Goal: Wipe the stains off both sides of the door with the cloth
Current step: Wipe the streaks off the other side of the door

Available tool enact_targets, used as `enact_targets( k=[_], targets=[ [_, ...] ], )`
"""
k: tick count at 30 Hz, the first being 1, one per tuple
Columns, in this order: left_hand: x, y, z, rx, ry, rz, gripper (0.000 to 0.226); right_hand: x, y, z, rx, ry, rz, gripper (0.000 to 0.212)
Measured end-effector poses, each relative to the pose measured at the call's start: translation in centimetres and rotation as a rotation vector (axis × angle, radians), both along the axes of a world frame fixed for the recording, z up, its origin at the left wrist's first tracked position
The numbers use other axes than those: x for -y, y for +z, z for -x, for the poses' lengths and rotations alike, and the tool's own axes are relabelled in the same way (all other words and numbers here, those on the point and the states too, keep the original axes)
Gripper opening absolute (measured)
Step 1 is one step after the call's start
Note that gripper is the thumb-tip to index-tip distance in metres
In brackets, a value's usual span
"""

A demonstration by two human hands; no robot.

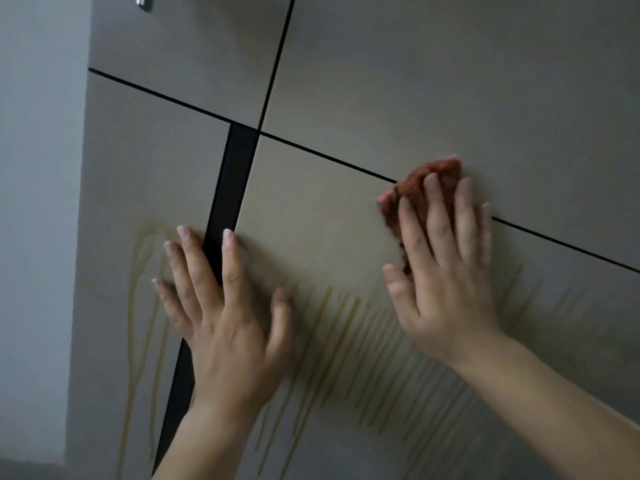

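Note:
A grey-brown door (398, 81) with thin black grooves and a wide black vertical strip (232, 181) fills the view. Yellowish drip stains (349, 344) run down its lower half, from the left edge to the right. My right hand (446, 271) presses a reddish-brown cloth (420, 187) flat against the door, right on a slanted groove above the stains. The cloth shows above and left of my fingers; the remainder is hidden under my palm. My left hand (221, 306) lies flat on the door with fingers spread, across the black strip, holding nothing.
A metal door handle (143, 1) shows at the top left edge. A pale wall (38, 168) stands to the left of the door. Grey floor (27, 472) shows at the bottom left corner.

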State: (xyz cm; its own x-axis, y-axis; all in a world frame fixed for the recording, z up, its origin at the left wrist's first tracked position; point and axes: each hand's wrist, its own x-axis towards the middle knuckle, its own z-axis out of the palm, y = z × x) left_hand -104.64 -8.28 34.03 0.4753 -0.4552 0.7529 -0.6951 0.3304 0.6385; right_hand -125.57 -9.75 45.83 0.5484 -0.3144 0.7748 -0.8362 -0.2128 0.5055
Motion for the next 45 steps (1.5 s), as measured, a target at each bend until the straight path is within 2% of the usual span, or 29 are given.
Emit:
enact_targets(
  k=[2,4,5,9,11,14,18,21,23,27,29,34,36,39,40,42,45],
  targets=[
    [-0.4,0.3,0.7,0.039,-0.023,0.017,0.083,-0.4,-3.2,1.2,-0.181,-0.003,-0.055,0.068],
    [-0.7,0.5,1.6,0.093,-0.055,0.020,0.081,-0.4,-3.1,3.2,-0.315,0.000,-0.047,0.061],
    [-0.7,0.5,2.0,0.115,-0.065,0.013,0.081,-0.3,-2.2,3.9,-0.287,-0.005,-0.022,0.060],
    [-0.2,0.2,2.6,0.130,-0.052,-0.012,0.086,-0.6,-1.3,4.4,0.129,-0.009,-0.008,0.067],
    [-0.1,0.1,2.6,0.129,-0.039,-0.003,0.087,-0.8,-3.7,4.0,0.181,-0.038,-0.034,0.071],
    [0.0,0.2,2.6,0.118,-0.038,0.008,0.084,-0.6,-4.5,2.2,0.106,-0.051,-0.037,0.072],
    [0.4,0.0,2.7,0.109,-0.025,0.014,0.082,-0.2,1.3,-6.0,-0.104,0.080,-0.046,0.069],
    [0.3,0.1,2.8,0.100,-0.025,0.016,0.081,0.2,4.0,-10.5,-0.147,0.059,-0.026,0.068],
    [0.3,0.3,3.0,0.095,-0.024,0.017,0.083,0.4,4.2,-9.9,-0.028,0.040,0.000,0.066],
    [0.2,0.5,3.2,0.091,-0.029,0.030,0.083,0.8,2.8,-3.1,0.507,-0.037,0.161,0.065],
    [0.2,0.5,3.3,0.095,-0.027,0.028,0.084,0.8,0.6,1.4,0.705,-0.084,0.196,0.065],
    [0.3,0.2,4.0,0.163,-0.036,0.027,0.083,0.3,-3.8,5.9,0.934,-0.019,0.125,0.068],
    [0.3,0.3,4.7,0.216,-0.055,0.032,0.080,0.1,-4.3,4.9,0.845,-0.009,0.106,0.069],
    [0.2,0.2,6.0,0.253,-0.075,0.029,0.080,-0.5,-6.8,3.8,0.349,0.005,-0.026,0.069],
    [0.2,0.1,6.4,0.260,-0.076,0.026,0.080,-0.6,-7.4,4.3,0.236,0.018,-0.055,0.067],
    [0.2,0.0,7.0,0.259,-0.075,0.024,0.080,-0.7,-7.0,5.3,0.194,0.019,-0.060,0.065],
    [0.4,-0.2,7.1,0.244,-0.071,0.027,0.081,-0.8,-3.7,3.1,0.340,0.018,-0.057,0.070]
  ],
)
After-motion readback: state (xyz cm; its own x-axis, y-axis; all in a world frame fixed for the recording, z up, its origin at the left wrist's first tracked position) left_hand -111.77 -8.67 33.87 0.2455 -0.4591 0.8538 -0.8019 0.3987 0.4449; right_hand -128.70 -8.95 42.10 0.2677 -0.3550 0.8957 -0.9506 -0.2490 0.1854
